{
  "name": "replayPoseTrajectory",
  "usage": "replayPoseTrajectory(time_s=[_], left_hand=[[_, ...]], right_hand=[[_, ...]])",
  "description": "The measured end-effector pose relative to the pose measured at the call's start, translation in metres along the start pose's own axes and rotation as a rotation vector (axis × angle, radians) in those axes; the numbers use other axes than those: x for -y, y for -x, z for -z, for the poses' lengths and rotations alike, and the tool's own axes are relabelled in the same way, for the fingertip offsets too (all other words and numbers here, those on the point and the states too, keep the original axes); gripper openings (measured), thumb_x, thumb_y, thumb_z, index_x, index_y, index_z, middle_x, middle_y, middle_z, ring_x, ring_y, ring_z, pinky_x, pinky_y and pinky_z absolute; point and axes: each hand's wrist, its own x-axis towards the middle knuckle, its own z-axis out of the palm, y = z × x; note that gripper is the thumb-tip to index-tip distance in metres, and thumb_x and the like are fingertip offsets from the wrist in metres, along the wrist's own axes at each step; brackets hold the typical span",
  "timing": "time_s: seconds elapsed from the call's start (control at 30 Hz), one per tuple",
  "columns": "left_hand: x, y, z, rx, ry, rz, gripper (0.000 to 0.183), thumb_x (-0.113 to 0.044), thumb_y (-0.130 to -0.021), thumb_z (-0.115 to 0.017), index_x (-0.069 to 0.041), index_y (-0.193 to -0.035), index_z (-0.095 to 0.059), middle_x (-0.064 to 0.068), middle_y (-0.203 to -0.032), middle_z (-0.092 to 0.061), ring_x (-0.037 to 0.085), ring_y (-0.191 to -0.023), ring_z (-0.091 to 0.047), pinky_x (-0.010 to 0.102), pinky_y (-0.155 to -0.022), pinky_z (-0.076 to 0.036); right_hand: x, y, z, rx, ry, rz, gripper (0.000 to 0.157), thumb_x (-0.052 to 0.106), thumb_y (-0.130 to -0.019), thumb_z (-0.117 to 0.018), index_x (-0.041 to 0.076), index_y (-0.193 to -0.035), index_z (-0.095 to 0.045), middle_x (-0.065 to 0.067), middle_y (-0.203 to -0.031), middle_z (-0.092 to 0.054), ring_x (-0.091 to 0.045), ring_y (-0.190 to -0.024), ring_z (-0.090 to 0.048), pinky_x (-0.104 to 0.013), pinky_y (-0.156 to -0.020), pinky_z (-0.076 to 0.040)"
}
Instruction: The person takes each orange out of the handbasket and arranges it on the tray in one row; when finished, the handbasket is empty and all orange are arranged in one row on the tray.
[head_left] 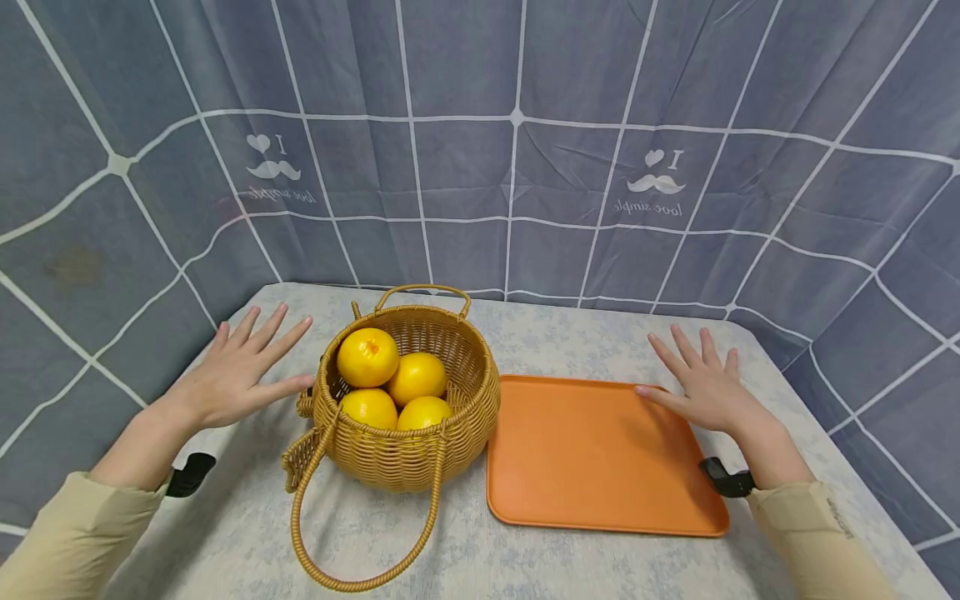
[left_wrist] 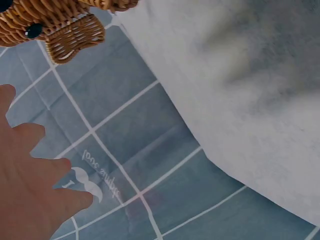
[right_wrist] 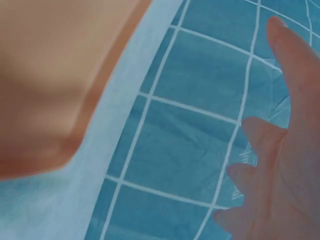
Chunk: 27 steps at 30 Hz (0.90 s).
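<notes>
Both hands hold nothing: the left hand [head_left: 232, 375] has its fingers and thumb spread apart, and so has the right hand [head_left: 708, 387]. The left thumb tip comes just beside the wicker basket [head_left: 405, 467], though whether they touch I cannot tell; the right hand is raised over the far right corner of the orange tray [head_left: 577, 450]. The basket stands upright left of centre on the pale patterned tabletop [head_left: 540, 567], its round mouth facing up. Its near handle [head_left: 352, 586] folds down towards the person, its far handle [head_left: 423, 287] stands at the back rim, and a fan-shaped woven piece [head_left: 300, 461] juts from its left side. The tray lies flat just right of the basket, its long axis running left to right, tilted slightly. Inside the basket are 4 yellow fruits [head_left: 367, 358], grouped towards the left and near side, the far left 1 showing a scar on its upward face. Both forearms, in beige sleeves [head_left: 105, 533], reach forward from the lower corners, backs of the hands up and fingers pointing away from the person. Beyond the tabletop hangs a grey-blue curtain [head_left: 465, 67] with white grid lines and mirrored lettering
</notes>
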Motion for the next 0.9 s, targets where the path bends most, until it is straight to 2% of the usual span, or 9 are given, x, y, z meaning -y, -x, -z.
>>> replayPoseTrajectory(time_s=[0.23, 0.43, 0.53, 0.73, 0.9], left_hand=[[-0.006, -0.001, 0.002, -0.008, 0.119, -0.032, 0.072, -0.045, -0.096, -0.048, -0.025, -0.152, -0.007, 0.012, -0.155, 0.007, 0.041, -0.138, 0.008, 0.062, -0.103, 0.011], [-0.013, -0.003, 0.003, -0.041, 0.333, -0.065, 0.068, -0.033, -0.098, -0.047, -0.031, -0.151, -0.005, 0.005, -0.156, 0.008, 0.036, -0.141, 0.003, 0.065, -0.103, -0.005], [-0.018, -0.006, 0.004, -0.072, 0.445, -0.084, 0.064, -0.027, -0.099, -0.046, -0.035, -0.15, -0.008, 0.001, -0.156, 0.004, 0.032, -0.141, 0.0, 0.066, -0.101, -0.009], [-0.024, -0.012, 0.004, -0.099, 0.624, -0.145, 0.058, -0.018, -0.101, -0.042, -0.031, -0.151, -0.015, 0.0, -0.156, -0.002, 0.026, -0.142, -0.001, 0.065, -0.103, -0.007], [-0.027, -0.017, 0.0, -0.075, 0.781, -0.18, 0.058, -0.012, -0.1, -0.042, -0.021, -0.152, -0.017, 0.006, -0.156, -0.009, 0.035, -0.14, -0.008, 0.064, -0.102, -0.012]], right_hand=[[0.018, -0.012, 0.009, 0.054, -0.168, 0.074, 0.082, 0.053, -0.091, -0.052, 0.025, -0.152, -0.007, -0.015, -0.155, 0.008, -0.044, -0.136, 0.017, -0.071, -0.095, 0.011], [0.041, -0.032, 0.017, 0.08, -0.298, 0.159, 0.078, 0.049, -0.093, -0.053, 0.031, -0.151, -0.005, -0.008, -0.156, 0.008, -0.035, -0.139, 0.014, -0.068, -0.1, 0.004], [0.054, -0.042, 0.024, 0.074, -0.361, 0.218, 0.078, 0.045, -0.093, -0.055, 0.033, -0.151, -0.005, -0.004, -0.156, 0.007, -0.03, -0.141, 0.011, -0.066, -0.102, -0.003], [0.087, -0.062, 0.037, 0.022, -0.451, 0.335, 0.077, 0.041, -0.092, -0.058, 0.035, -0.15, -0.008, 0.004, -0.156, -0.002, -0.022, -0.142, 0.002, -0.059, -0.106, -0.01], [0.119, -0.077, 0.047, 0.015, -0.536, 0.418, 0.074, 0.039, -0.092, -0.058, 0.038, -0.149, -0.011, 0.008, -0.155, -0.01, -0.016, -0.141, -0.009, -0.053, -0.107, -0.017]])
